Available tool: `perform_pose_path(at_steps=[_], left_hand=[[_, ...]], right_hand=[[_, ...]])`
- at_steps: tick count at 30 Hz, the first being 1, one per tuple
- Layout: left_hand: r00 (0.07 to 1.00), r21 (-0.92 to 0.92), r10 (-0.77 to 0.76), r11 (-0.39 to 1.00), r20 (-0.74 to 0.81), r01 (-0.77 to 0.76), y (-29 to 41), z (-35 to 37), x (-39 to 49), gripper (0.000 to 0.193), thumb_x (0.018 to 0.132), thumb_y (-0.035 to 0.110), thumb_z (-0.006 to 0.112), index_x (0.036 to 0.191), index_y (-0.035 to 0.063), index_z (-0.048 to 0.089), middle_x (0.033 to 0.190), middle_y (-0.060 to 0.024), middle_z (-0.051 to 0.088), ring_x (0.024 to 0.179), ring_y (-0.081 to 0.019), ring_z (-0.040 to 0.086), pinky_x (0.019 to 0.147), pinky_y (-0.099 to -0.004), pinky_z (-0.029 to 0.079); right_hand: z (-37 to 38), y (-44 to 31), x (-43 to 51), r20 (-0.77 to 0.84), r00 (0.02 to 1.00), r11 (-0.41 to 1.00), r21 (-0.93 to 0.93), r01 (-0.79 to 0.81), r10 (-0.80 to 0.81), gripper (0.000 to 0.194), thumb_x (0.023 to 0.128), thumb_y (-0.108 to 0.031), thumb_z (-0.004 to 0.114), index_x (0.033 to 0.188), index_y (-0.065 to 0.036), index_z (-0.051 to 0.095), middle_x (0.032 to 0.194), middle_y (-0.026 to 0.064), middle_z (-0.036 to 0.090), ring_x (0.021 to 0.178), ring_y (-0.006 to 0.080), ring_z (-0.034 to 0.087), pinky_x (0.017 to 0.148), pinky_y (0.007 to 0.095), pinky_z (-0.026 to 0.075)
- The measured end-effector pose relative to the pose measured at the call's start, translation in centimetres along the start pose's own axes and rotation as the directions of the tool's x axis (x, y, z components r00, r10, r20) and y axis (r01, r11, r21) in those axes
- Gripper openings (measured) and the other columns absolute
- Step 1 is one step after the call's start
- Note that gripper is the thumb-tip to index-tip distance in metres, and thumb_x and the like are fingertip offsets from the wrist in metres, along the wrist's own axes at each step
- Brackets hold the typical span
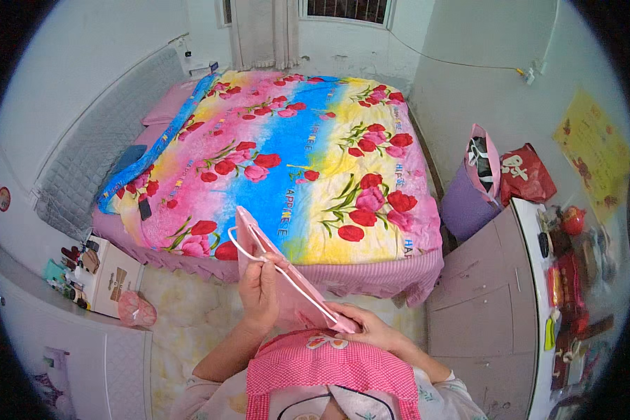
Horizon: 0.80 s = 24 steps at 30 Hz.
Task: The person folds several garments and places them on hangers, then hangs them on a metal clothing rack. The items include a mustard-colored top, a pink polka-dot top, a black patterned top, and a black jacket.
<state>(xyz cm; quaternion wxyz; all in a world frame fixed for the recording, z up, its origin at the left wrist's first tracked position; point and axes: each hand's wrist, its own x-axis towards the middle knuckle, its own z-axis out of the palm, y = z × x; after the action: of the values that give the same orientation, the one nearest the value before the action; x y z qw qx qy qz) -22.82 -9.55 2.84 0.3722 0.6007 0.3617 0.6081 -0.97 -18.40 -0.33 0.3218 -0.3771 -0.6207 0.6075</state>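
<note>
Close to my chest, a flat pink bag (294, 290) with white cord handles is tilted diagonally. My left hand (260, 287) pinches its upper rim beside a white cord handle (233, 237). At the lower right corner of the bag, my right hand (367, 326) grips the edge, thumb and fingers on either side. Between the two hands the bag's mouth looks nearly closed, and its inside is hidden. A pink checked apron (331, 367) covers my front just below the bag.
Ahead is a bed with a tulip-print quilt (304, 168); a dark phone-like object (145, 209) lies on it. A drawer cabinet (478, 304) with a cluttered top stands right, near a purple bag (464, 199) and red bag (527, 176). Left are a nightstand (116, 278) and pink wastebasket (136, 308).
</note>
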Motion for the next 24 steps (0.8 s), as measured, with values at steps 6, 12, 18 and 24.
perform_pose_path(at_steps=[6,12,18,24], left_hand=[[0.99,0.065,0.138,0.988,0.01,-0.139,-0.5,7.0,4.0,0.024,0.101,0.018,0.037,0.101,0.0002,0.053,0.094,-0.0087,0.06,0.08,-0.0141,0.056,0.074,-0.0284,0.045],[0.923,0.186,0.364,0.905,0.127,-0.383,0.6,11.6,6.7,0.022,0.099,0.015,0.036,0.102,-0.0008,0.051,0.093,-0.0152,0.06,0.079,-0.0222,0.058,0.071,-0.0337,0.047],[0.915,0.189,0.394,0.895,0.084,-0.403,-0.4,13.1,8.8,0.02,0.097,0.01,0.038,0.102,0.0,0.055,0.099,-0.0164,0.062,0.086,-0.0271,0.059,0.078,-0.0378,0.046],[0.992,0.32,0.07,0.942,0.101,-0.099,-3.2,12.2,11.8,0.02,0.095,0.009,0.042,0.097,0.0015,0.061,0.095,-0.0132,0.061,0.088,-0.0246,0.058,0.078,-0.0349,0.045]], right_hand=[[-8.6,-1.9,0.0,-0.137,0.986,0.993,-0.08,0.086,-0.096,0.064,0.077,-0.009,0.07,0.136,-0.006,0.044,0.132,0.0139,0.049,0.122,0.022,0.046,0.101,0.034,0.036],[-17.2,-3.3,-0.4,-0.169,0.942,0.859,-0.48,0.178,-0.289,0.071,0.064,-0.012,0.073,0.13,-0.005,0.05,0.123,0.0178,0.051,0.114,0.0316,0.051,0.097,0.0367,0.041],[-21.4,-5.1,2.6,-0.067,0.973,0.866,-0.472,0.164,-0.22,0.076,0.066,-0.012,0.072,0.136,-0.006,0.043,0.125,0.0186,0.051,0.117,0.0333,0.049,0.099,0.0393,0.038],[-22.7,-0.9,5.9,-0.022,0.997,0.931,-0.361,0.06,-0.073,0.067,0.075,-0.01,0.069,0.136,-0.002,0.042,0.126,0.0149,0.052,0.117,0.0217,0.049,0.098,0.0315,0.038]])
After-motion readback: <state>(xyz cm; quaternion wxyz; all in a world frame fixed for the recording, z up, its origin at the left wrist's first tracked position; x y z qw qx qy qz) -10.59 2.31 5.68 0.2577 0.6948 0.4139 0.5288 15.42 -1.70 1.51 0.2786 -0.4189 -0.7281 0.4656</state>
